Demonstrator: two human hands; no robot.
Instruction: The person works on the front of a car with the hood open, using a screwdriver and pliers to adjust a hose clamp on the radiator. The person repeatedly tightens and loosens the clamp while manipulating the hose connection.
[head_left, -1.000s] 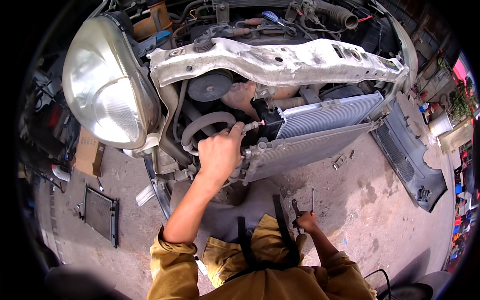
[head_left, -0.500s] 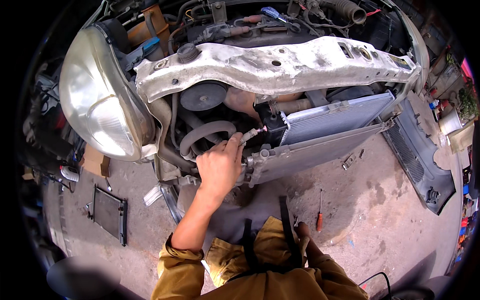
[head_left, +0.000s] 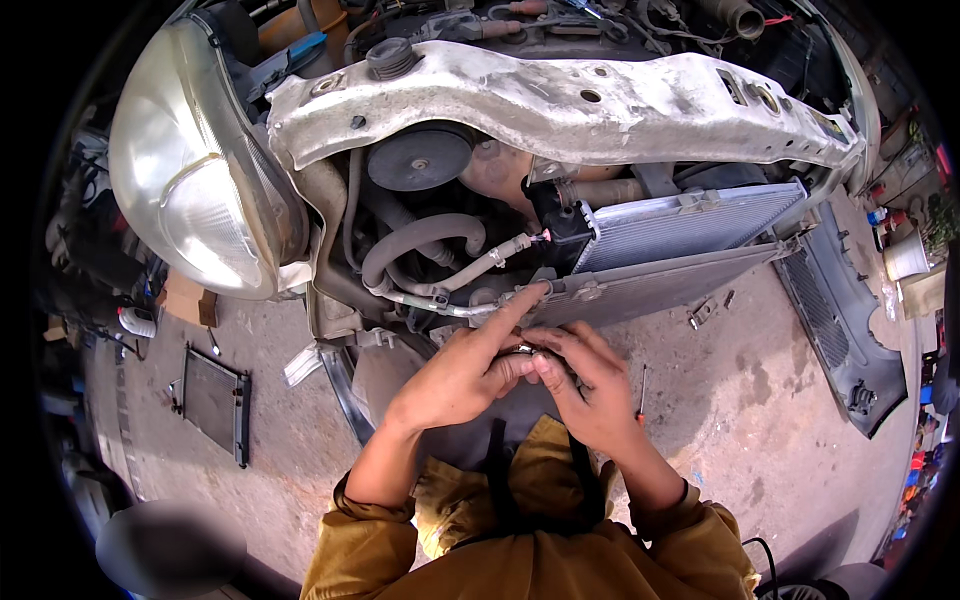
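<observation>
In front of the car's opened nose, my two hands meet at the fingertips. My left hand (head_left: 455, 372) has its index finger stretched toward the upper corner of the condenser (head_left: 670, 288), its thumb and other fingers closed. My right hand (head_left: 592, 392) is curled in, thumb against the left fingertips. Between them glints a small shiny metal piece (head_left: 523, 348), mostly covered by fingers. Just beyond, a light-coloured hose (head_left: 490, 262) runs up to the black end tank (head_left: 560, 237) of the radiator (head_left: 695, 228). A thicker grey hose (head_left: 410, 238) curves to its left.
A worn white crossmember (head_left: 530, 110) spans above the radiator. The headlight (head_left: 190, 200) bulges at left. On the concrete lie an old radiator-like core (head_left: 216, 405), a screwdriver (head_left: 641, 400), a metal bracket (head_left: 703, 313) and a dark bumper panel (head_left: 835, 330).
My left hand has left the light-coloured hose and come nearer to me. My right hand has risen from beside my leg to meet it. The view has shifted slightly.
</observation>
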